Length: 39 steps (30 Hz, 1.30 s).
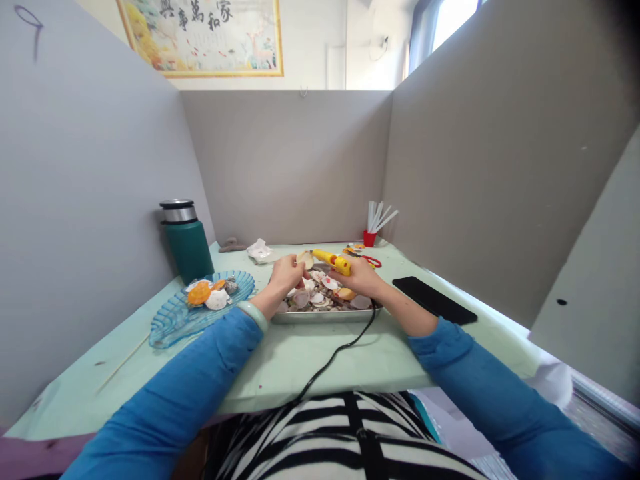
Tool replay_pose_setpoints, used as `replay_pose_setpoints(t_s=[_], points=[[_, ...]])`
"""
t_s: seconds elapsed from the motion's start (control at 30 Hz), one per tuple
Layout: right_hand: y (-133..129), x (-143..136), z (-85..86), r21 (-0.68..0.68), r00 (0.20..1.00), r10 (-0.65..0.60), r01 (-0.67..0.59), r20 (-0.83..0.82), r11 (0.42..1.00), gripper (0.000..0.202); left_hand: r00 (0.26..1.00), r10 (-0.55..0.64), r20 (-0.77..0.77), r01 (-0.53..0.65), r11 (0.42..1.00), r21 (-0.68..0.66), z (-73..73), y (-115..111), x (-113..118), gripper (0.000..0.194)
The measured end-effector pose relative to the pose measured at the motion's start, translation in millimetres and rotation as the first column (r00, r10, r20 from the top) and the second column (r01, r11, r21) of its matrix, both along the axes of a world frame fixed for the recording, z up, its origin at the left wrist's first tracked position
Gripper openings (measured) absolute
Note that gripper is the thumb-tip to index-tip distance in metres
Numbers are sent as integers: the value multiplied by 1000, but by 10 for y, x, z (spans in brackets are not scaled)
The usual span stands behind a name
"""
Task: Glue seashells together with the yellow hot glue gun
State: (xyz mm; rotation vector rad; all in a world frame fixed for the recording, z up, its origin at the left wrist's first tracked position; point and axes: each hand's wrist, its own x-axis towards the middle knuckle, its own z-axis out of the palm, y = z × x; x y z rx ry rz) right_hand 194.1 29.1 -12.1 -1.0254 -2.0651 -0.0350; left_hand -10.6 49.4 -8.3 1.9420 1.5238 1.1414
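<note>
My right hand (361,275) is closed round a yellow hot glue gun (332,260), its nozzle pointing left. A black cord (345,347) runs from it down over the table edge. Between the fingers of my left hand (289,275) is a pale seashell (305,259), close to the nozzle. Both hands are above a metal tray (325,317) filled with shells and small stones (320,298). Part of the tray is hidden behind my hands. Whether glue is on the shell I cannot tell.
On the left are a blue shell-shaped dish (170,327) holding several shells, a stick (123,363) and a green flask (187,243). Crumpled tissue (259,250) lies at the back. To the right are red-handled scissors (371,261), a red cup (369,239) of glue sticks and a black phone-like slab (434,300).
</note>
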Motion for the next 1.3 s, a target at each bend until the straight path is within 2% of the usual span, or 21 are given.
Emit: replay_pose_setpoints(t_s=[0.33, 0.83, 1.3], points=[[15, 4, 0, -23, 1000, 22, -22, -6, 1000, 25, 1000, 16, 3, -16, 1000, -14, 9, -19, 13, 14], [-1, 5, -2, -12, 1000, 23, -23, 8, 1000, 24, 998, -54, -29, 52, 996, -72, 20, -52, 26, 11], [-5, 2, 2, -10, 999, 26, -25, 20, 1000, 25, 999, -44, -10, 44, 997, -64, 4, -34, 12, 12]])
